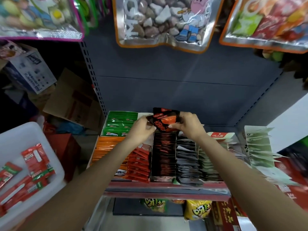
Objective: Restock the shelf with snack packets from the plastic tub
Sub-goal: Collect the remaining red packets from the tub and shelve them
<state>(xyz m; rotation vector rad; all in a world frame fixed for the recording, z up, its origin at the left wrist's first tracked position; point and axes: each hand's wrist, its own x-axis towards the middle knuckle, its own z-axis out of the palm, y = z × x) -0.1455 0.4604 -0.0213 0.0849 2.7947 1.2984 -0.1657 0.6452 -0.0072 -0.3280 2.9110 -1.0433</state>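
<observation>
Both hands hold a small bunch of black-and-orange snack packets (164,120) over the back of the shelf (166,185). My left hand (141,129) pinches the bunch at its left edge; my right hand (188,125) grips its right side. Right below them runs a display box with a row of the same black packets (164,155). The white plastic tub (21,142) stands at the lower left, with several red-and-green packets (35,162) lying in it.
The shelf holds rows of green (120,124), orange (106,149), red (139,162), dark grey (187,160) and pale green packets (260,147). Large snack bags (163,22) hang overhead. Cardboard boxes (71,100) pile up at the left. Yellow bags (197,210) sit on the shelf below.
</observation>
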